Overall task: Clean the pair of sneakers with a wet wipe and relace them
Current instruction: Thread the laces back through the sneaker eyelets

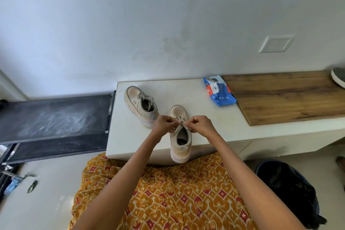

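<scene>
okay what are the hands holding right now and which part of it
Both hands pinch the lace of the near sneaker: the left hand and the right hand each take their grip on the lace above the tongue.

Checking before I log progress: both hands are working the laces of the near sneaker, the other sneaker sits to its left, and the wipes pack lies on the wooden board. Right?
Not quite. The head view shows the wipes pack on the white counter, beside the wooden board, not on it. The left hand and right hand do pinch the near sneaker laces, with the other sneaker to its left.
</scene>
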A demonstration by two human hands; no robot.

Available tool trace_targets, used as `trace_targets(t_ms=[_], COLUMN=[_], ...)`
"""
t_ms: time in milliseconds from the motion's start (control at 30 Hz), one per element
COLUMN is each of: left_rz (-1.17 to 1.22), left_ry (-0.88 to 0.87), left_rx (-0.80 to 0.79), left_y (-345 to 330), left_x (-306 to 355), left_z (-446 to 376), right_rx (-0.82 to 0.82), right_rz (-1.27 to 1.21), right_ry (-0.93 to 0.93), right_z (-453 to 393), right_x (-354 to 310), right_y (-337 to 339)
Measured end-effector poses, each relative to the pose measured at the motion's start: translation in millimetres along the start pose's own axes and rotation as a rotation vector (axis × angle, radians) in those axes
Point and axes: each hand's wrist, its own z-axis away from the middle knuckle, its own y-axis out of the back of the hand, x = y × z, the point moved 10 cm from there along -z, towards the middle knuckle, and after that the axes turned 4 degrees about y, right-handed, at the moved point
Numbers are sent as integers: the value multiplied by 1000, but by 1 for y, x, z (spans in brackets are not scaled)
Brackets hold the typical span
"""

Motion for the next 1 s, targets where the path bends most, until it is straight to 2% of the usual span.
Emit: trace_targets(t_ms=[200, 333, 467, 667, 867, 1000], left_rz=[62, 37, 27, 43, 71, 93], left_ry=[88, 63, 29, -1, 23, 29], left_rx=[-47, 7, 4, 79, 162, 88], left_y=[1, 0, 1, 3, 6, 4], left_x=[-7, -8, -6, -5, -13, -12], left_z=[-4, -3, -1, 1, 1, 3], right_rx=[6, 56, -11, 6, 66, 54], right_rz=[-197, -128, -153, 56, -78, -66], right_ry=[-117, -87, -69, 4, -49, -43], right_z=[3, 2, 2, 2, 4, 4], right_x=[17, 19, 13, -6, 9, 8], right_y=[1, 2, -1, -1, 2, 1])
